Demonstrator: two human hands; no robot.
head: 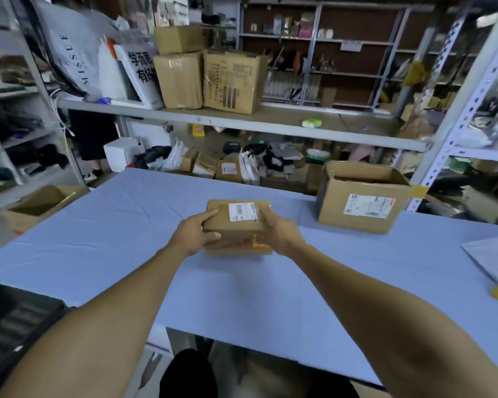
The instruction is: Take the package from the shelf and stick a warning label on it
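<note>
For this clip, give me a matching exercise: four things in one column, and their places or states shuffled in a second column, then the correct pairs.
Things:
1. small package
2. open box
3. tape roll
4. yellow label

Places or states:
A. on the shelf board above the table
B. held between the left hand and the right hand
C. on the package's near side, partly hidden by the right hand
D. standing on the blue table, far right, flaps up

Pairs: 1-B, 2-D, 3-A, 4-C
</note>
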